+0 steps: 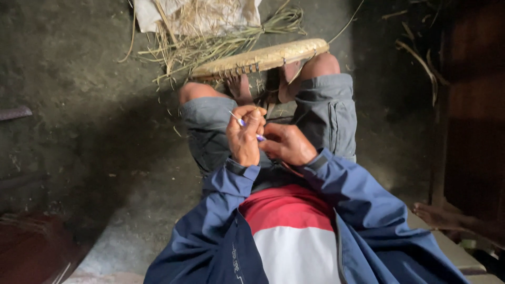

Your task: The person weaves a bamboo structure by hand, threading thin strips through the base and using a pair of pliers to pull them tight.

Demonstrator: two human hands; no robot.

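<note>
Pinched in the left hand (243, 138) is a thin purple-handled metal awl (243, 123), steadied by the right hand (286, 144), best kept firmly gripped above the round woven straw tray (263, 58).

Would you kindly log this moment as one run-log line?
left hand: pinching purple-handled tool | right hand: touching tool's lower end | woven tray: propped at feet | straw: behind tray
</note>
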